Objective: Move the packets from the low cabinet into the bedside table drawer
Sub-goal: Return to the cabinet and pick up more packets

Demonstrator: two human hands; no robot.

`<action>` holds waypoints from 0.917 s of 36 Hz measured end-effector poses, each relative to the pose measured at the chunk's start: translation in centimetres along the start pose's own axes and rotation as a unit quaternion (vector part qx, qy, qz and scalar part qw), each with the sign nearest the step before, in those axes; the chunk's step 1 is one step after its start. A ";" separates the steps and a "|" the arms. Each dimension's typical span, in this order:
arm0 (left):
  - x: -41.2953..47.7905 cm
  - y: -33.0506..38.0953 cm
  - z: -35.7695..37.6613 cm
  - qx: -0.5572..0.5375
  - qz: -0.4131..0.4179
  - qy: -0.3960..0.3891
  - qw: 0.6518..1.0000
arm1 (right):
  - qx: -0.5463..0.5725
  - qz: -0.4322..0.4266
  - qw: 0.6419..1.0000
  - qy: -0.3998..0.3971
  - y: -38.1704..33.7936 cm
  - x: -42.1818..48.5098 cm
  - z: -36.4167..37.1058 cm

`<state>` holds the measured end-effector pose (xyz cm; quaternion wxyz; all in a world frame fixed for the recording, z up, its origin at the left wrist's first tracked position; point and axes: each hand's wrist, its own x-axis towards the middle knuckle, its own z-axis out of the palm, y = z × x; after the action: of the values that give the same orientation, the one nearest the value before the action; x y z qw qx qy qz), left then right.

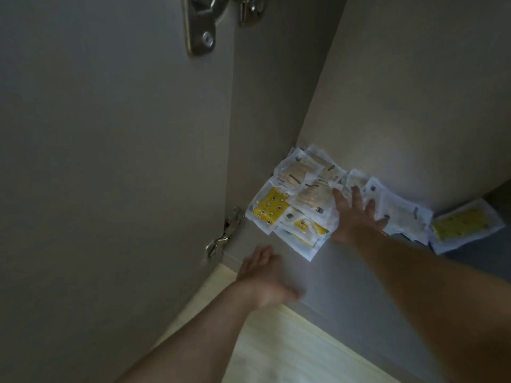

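Several clear packets (pixel 298 200) with yellow or beige contents lie in a loose pile on the grey floor of the low cabinet (pixel 345 277), against its back wall. One yellow packet (pixel 467 225) lies apart at the right. My right hand (pixel 356 214) reaches in with fingers spread flat over the middle of the pile. My left hand (pixel 265 275) hovers open above the cabinet's front edge, left of the pile, holding nothing. The bedside table drawer is out of view.
The open cabinet door (pixel 110 161) stands at the left, with metal hinges at top (pixel 204 26) and bottom (pixel 224 236). The cabinet's back wall (pixel 414 92) rises behind the packets. Pale wooden flooring (pixel 290 349) lies in front of the cabinet.
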<state>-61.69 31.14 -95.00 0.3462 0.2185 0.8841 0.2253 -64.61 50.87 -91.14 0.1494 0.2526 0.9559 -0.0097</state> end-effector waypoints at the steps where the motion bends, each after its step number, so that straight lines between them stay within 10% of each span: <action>1: 0.2 -0.2 -0.2 0.004 0.001 -0.002 1.000 | -0.049 -0.037 0.998 0.005 -0.6 0.3 0.0; 5: 0.4 -1.1 -0.7 0.003 0.011 -0.023 1.000 | -0.172 -0.146 0.974 -0.010 -2.6 1.4 0.4; 15: -1.2 -2.4 -1.2 -0.242 0.036 0.013 0.969 | -0.045 -0.153 0.986 -0.040 -1.1 1.3 2.1; 28: -3.1 -3.5 2.5 -0.245 0.060 0.117 0.960 | 0.100 -0.226 0.956 0.156 -0.3 -9.9 7.9; 33: -3.3 -3.4 2.0 -0.271 0.025 0.172 0.947 | 0.118 -0.279 0.949 0.093 -1.3 -11.6 8.3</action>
<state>-58.89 27.12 -96.48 0.2288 0.0965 0.8300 0.4995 -53.28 43.39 -95.75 0.0201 -0.0083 0.9899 -0.1399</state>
